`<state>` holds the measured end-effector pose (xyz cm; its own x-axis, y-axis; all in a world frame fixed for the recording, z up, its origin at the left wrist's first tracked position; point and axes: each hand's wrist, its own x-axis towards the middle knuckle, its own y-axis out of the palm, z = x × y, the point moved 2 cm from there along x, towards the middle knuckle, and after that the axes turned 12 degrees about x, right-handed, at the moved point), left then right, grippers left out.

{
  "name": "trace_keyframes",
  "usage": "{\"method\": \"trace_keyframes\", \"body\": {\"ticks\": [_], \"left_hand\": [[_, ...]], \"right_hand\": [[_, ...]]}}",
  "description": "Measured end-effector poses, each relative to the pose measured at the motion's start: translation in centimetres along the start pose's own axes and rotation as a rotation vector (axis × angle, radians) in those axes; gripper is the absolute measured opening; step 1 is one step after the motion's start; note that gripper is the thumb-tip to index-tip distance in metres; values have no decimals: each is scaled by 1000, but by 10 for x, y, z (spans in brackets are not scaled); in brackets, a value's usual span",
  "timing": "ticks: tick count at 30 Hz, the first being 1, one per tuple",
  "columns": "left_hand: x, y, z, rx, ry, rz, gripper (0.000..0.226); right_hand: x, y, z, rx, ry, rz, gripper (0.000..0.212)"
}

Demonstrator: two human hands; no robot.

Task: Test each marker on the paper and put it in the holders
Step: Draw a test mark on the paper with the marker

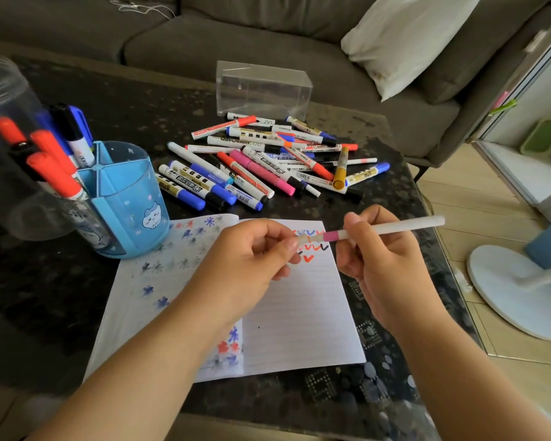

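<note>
We see the right hand point(379, 259) gripping a white marker point(392, 230); left hand point(252, 262) fingers point(287, 246) pinch, seemingly, its cap over the paper point(299, 313).

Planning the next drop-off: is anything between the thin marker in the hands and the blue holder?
Nothing visible blocks it. The thin marker is held above the notebook, and only open pages lie between it and the blue holder, which has free compartments.

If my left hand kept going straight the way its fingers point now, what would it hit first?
Probably the right hand: the left hand points right along the thin white marker both hold, with only a small gap between them, though depth is hard to judge.
</note>
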<state>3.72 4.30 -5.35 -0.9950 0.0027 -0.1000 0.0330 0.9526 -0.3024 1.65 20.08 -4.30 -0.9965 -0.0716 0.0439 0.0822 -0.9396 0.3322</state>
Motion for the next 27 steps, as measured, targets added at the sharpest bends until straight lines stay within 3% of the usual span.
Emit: {"method": "trace_keyframes", "body": {"ticks": [7,12,18,22,24,27], "left_hand": [[-1,0,-1,25,22,18,6],[0,1,-1,38,28,27,7],[1,2,1,40,35,35,7],[2,1,4,116,44,51,9],[2,-1,6,197,58,54,11],[1,-2,5,278,73,41,14]], "right_hand": [[0,-4,3,3,0,-10,23],[0,-5,5,19,-8,-27,37],[0,-3,-2,20,31,38,27],[-1,-1,-4,-39,110,91,23],[-1,-2,-3,-54,136,105,31],[0,-4,-1,-30,118,37,37]]}}
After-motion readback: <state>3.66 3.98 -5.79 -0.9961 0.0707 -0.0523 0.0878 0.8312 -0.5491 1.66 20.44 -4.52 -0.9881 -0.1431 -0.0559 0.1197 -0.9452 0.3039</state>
